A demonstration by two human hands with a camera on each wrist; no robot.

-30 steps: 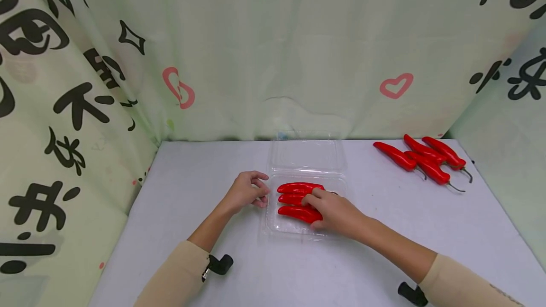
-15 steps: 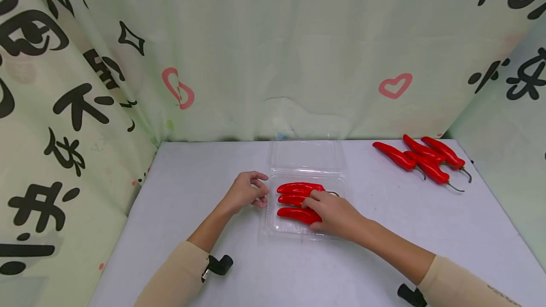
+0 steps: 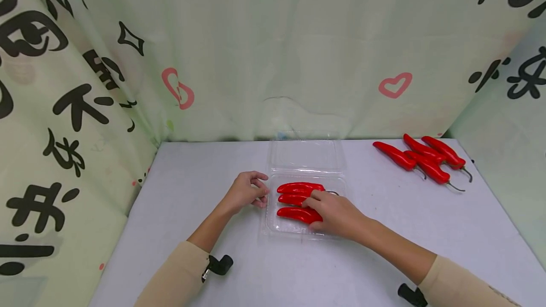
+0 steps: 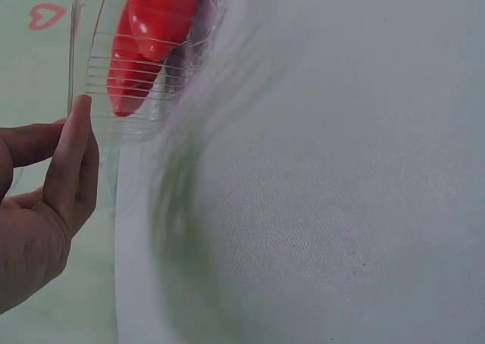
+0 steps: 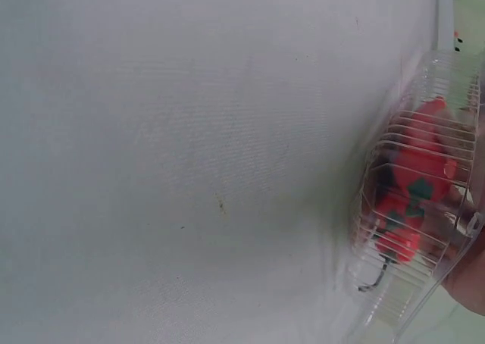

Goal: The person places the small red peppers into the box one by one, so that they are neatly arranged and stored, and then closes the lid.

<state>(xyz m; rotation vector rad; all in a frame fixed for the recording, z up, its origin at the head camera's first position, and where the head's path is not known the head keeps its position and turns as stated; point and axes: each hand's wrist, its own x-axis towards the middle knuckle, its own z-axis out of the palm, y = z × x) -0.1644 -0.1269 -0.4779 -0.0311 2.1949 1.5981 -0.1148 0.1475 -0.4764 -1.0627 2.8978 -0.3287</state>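
Nearest the camera, a beige left sleeve [image 3: 175, 274] and right sleeve [image 3: 465, 281], each worn with a black device [image 3: 220, 265], are stretched across a white bench [image 3: 256, 274]. Between them a clear plastic container [image 3: 281, 227] is set down, three red peppers lying crosswise in it with their tips pointed left. The nearest red pepper [image 3: 295, 213] is pinched in the right-hand grip [image 3: 337, 214], the thumb placed on its near side and the fingertips on its far side; its tip end is left showing, and its stem end is covered by the hand. The container's left rim is touched by the left-hand grip [image 3: 245, 193], the fingers relaxed and loosely bent. Just beyond the right fingertips, the middle red pepper [image 3: 291, 199] is partly hidden by that same hand. The back red pepper [image 3: 300, 187] is seen beside it, a thin stem [image 3: 332, 193] showing past the knuckles. Behind, the container's clear lid [image 3: 307, 155] is folded back. Well apart, at the bench's far right corner, four more red peppers [image 3: 394, 156] are grouped in front of a pale green cloth [image 3: 298, 60] printed with pink hearts [image 3: 395, 85] and black characters [image 3: 80, 105]
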